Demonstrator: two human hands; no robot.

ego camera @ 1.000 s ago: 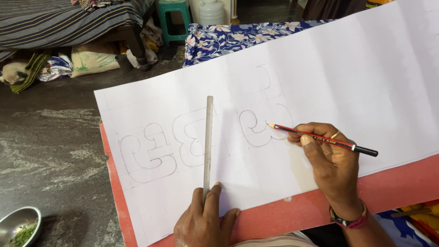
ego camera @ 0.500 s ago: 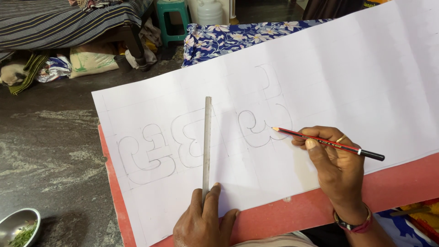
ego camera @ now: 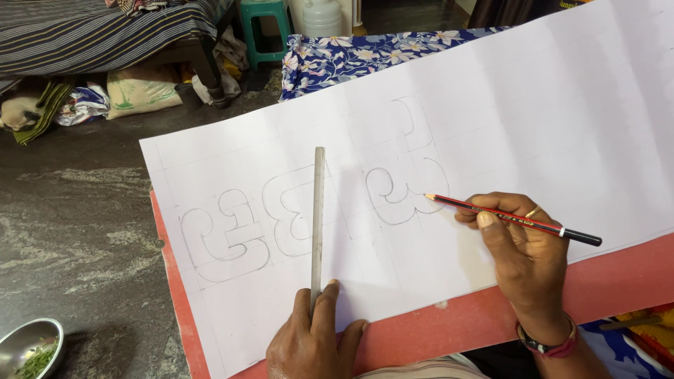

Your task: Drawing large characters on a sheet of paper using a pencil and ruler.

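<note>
A long white paper sheet (ego camera: 533, 119) with pencilled outline shapes (ego camera: 281, 221) and faint grid lines lies on a red board (ego camera: 421, 337). My right hand (ego camera: 523, 249) grips a red-and-black pencil (ego camera: 512, 219), its tip resting by the rightmost outline. A ring and a wrist band show on that hand. My left hand (ego camera: 312, 340) presses its fingertips on the near end of a thin grey metal ruler (ego camera: 318, 217), which lies upright across the sheet between two outlines.
Grey stone floor (ego camera: 77, 210) lies to the left. A steel bowl (ego camera: 28, 344) with green bits sits at the bottom left. A striped cot (ego camera: 105, 28), bundles of cloth, a green stool (ego camera: 263, 21) and a blue floral cloth (ego camera: 351, 56) are at the back.
My right hand and the pencil have drifted slightly right and down near the rightmost outline. The left hand and ruler have stayed put.
</note>
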